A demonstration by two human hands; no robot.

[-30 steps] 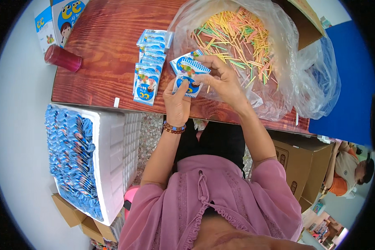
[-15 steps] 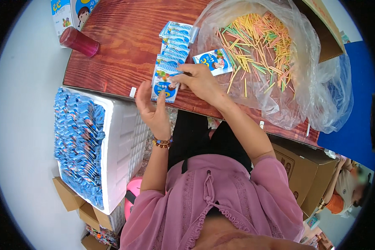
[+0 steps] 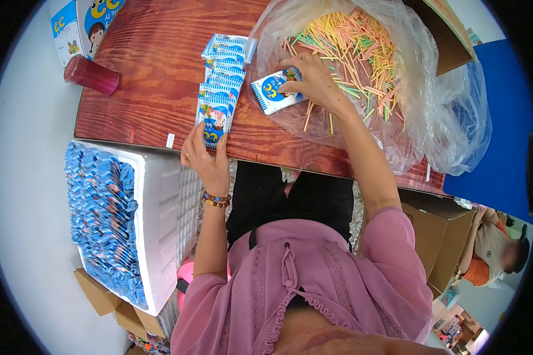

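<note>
A row of overlapping blue-and-white snack packets (image 3: pixel 224 65) lies on the wooden table, running away from me. My left hand (image 3: pixel 206 158) holds the nearest packet (image 3: pixel 214 121) of that row by its near end, thumb and fingers at its two edges. To the right, a separate snack packet (image 3: pixel 271 93) lies tilted at the edge of a clear plastic bag. My right hand (image 3: pixel 317 81) grips its right end between thumb and fingers, covering part of it. Thin yellow, pink and green sticks (image 3: pixel 361 53) are heaped in the open bag (image 3: pixel 456 118), just beyond my right hand.
Left of the table stands a white foam box (image 3: pixel 160 195) packed with blue packets (image 3: pixel 103 219). A dark pink cylinder (image 3: pixel 92 75) and a printed carton (image 3: pixel 71 32) are at the far left. Cardboard boxes (image 3: pixel 432 236) stand at right; another person (image 3: pixel 491 248) is beyond them.
My right hand has moved from the row to the separate packet, which now sits at a different angle. My left hand has closed on the row's nearest packet. The whole view has shifted slightly.
</note>
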